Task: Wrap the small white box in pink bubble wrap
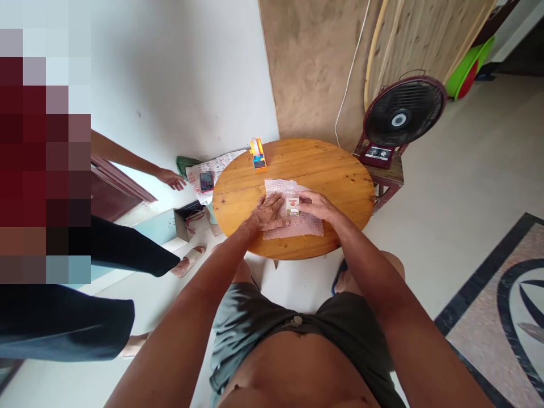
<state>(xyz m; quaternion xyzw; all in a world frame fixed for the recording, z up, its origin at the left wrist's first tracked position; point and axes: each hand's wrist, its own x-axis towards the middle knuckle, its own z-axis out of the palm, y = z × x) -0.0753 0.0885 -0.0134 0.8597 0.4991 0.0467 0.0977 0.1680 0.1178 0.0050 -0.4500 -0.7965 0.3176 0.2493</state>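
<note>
A sheet of clear bubble wrap (312, 226) lies spread on the round wooden table (331, 164). On its middle rests a small white box (292, 206) with red print and a darker lower edge. My left hand (270, 213) lies flat on the left part of the wrap, fingers spread, just left of the box. From the right, my right hand (317, 205) reaches over the wrap, with thumb and fingertips closed at the box's right edge.
A yellow-and-blue tape dispenser (257, 154) stands at the table's back left. A fan (399, 116) sits on a wooden stool (389, 173) to the right. At left, another person's hand (172, 179) is near a phone (207, 181) on a printed white bag (227, 161).
</note>
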